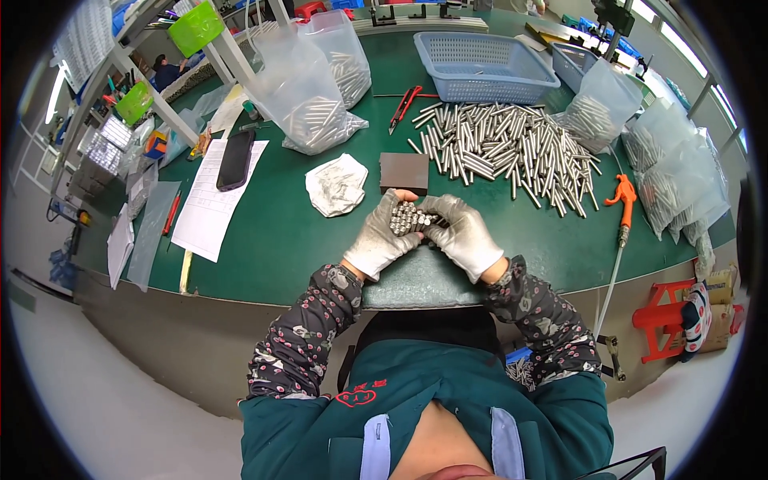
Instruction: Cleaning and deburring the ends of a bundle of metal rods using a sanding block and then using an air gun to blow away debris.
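The head view took in, toward the left, a lower bright green bin [134,104] and a higher one [197,29] on the shelving frame; I could not tell what they held. Next, on my green table [276,240], a black smartphone [236,160] lay on a printed sheet [210,214]. A clear plastic bag [292,80], loaded at its bottom with steel pins, stood before a second clear bag [344,36] of pins. Beside a crumpled white cloth [336,184], my gloved left hand [380,240] curled around one side of a bundle of steel pins [410,218], ends facing up, above the table's near edge. Behind it lay a dark block [404,172] and red-handled pliers [406,108]. My gloved right hand [464,236] gripped the bundle's other side. Farther right, loose pins [512,148] were heaped before a blue perforated basket [496,88]; below the table, a blue container [520,354] held more. A third clear bag [612,80] of pins stood by the heap. Past the orange air gun [624,196], several clear bags [692,164] with pins slumped at the table's right end.
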The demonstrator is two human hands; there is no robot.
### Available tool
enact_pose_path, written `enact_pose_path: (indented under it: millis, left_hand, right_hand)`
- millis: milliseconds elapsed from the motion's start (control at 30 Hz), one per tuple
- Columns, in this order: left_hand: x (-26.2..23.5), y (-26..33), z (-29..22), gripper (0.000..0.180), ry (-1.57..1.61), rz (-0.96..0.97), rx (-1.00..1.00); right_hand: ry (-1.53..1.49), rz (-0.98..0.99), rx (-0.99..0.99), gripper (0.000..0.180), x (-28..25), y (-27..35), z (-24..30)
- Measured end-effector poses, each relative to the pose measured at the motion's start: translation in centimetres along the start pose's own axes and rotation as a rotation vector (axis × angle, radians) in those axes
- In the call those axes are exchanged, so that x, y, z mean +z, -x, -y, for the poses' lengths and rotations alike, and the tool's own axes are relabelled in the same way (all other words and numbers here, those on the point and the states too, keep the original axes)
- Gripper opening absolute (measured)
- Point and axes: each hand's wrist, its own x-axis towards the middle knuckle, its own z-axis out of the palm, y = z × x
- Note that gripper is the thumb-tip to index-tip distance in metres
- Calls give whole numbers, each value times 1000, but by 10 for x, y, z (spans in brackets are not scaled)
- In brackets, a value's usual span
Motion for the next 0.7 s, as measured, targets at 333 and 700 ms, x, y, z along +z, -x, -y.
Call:
enact_pose_path:
  millis: [333,700]
  left_hand:
    - [3,4,-2,101,143,5,-6]
    - [5,3,3,108,44,20,91]
  right_hand:
    - [-544,38,373,40,-1,0,7]
    - [-436,129,433,43,2,4,5]
